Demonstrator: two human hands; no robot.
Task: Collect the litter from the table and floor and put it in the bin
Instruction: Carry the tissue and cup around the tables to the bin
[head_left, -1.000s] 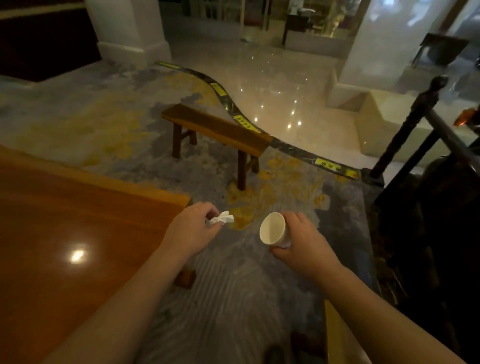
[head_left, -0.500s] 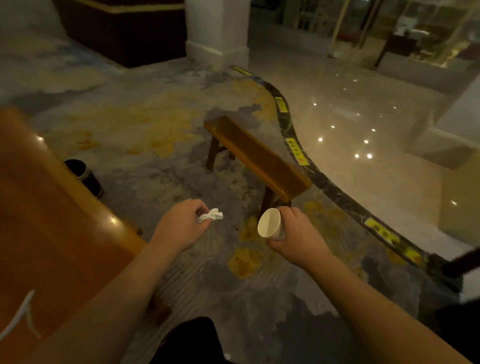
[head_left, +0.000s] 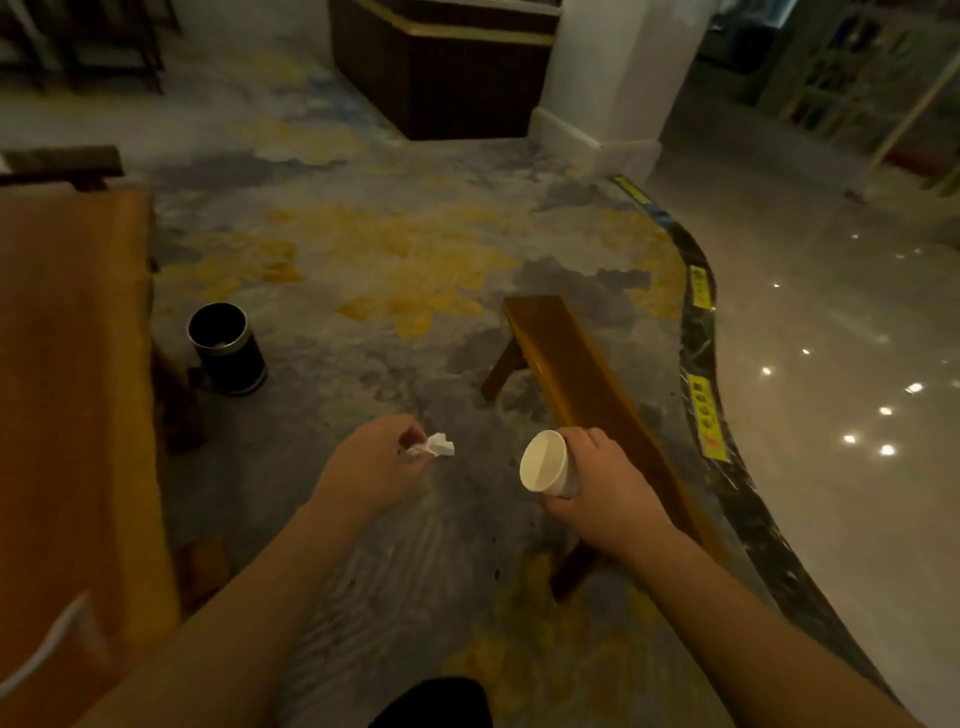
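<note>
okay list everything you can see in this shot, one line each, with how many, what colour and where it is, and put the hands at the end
bin: one, black with a metal rim, upright on the carpet beside the table
table: one, orange-brown wood, along the left edge
bench: one, brown wood, on the carpet right of centre
carpet: one, grey with yellow patches, covering the floor
column: one, white, at the back
counter: one, dark wood with a gold strip, at the back
tissue: one, white, crumpled, in the left hand
paper cup: one, white, empty, in the right hand
left hand: pinching the tissue
right hand: gripping the paper cup
</note>
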